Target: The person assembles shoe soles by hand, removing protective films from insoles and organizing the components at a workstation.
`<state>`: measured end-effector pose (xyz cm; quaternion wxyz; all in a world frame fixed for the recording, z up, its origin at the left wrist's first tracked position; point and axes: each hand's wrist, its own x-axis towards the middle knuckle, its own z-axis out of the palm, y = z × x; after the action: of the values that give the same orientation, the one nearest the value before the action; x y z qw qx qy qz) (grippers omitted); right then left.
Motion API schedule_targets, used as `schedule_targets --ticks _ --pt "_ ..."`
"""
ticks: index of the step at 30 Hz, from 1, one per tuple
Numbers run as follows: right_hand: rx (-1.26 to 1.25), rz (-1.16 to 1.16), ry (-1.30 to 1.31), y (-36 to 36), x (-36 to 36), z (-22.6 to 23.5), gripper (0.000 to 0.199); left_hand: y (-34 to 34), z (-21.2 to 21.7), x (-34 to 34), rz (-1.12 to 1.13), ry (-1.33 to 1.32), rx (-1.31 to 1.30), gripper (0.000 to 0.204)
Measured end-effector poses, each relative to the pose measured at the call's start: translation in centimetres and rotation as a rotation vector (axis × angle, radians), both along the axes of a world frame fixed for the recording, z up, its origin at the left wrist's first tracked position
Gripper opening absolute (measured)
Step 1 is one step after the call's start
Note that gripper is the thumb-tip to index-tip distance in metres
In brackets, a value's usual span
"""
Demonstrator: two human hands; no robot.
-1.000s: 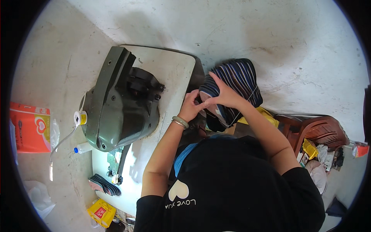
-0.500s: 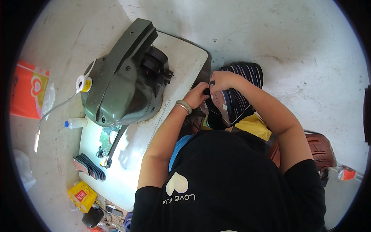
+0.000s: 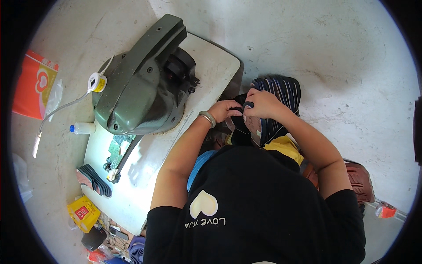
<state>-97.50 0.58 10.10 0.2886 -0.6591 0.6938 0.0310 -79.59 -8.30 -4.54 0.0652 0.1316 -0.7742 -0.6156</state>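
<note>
My left hand [image 3: 223, 110] and my right hand [image 3: 264, 104] are close together in front of my body, beyond the table edge. A thick stack of dark sole-shaped pieces [image 3: 289, 93], like shoe soles or insoles, leans under my right hand. Its front piece has a pinkish-brown face, and thin light threads hang by it. The fingers of my right hand are closed on a dark edge at the front of the stack. My left thumb and fingers pinch a small dark piece beside it; its full shape is hidden.
To the left, a green sewing machine [image 3: 145, 83] stands on the white table [image 3: 145, 185]. A lamp [image 3: 96, 82] is fixed to it. Near the table's left edge are a bottle [image 3: 82, 128] and another dark stack [image 3: 94, 179]. Yellow cloth [image 3: 285, 148] lies below my right arm.
Both hands have shifted slightly, the right one toward me and rightward along the stack's front edge. My head view has also moved a little.
</note>
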Motion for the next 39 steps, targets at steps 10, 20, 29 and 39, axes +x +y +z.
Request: schedule_targets --ticks 10,20,29,39 --pt "-0.247 -0.117 -0.064 5.2 -1.1 1.4 0.033 0.2 0.7 -0.4 0.099 0.078 -0.304 0.028" --pt "-0.379 -0.185 -0.241 8.8 -2.4 3.8 0.028 1.3 3.0 -2.2 0.256 -0.206 -0.437 0.044" --pt "-0.516 -0.126 -0.242 12.0 -0.3 5.5 0.031 5.6 7.4 -3.5 -0.172 0.215 -0.074 0.147" --pt "-0.689 -0.192 -0.4 14.4 1.2 7.4 0.039 8.8 9.9 -2.6 -0.033 0.282 0.034 0.145"
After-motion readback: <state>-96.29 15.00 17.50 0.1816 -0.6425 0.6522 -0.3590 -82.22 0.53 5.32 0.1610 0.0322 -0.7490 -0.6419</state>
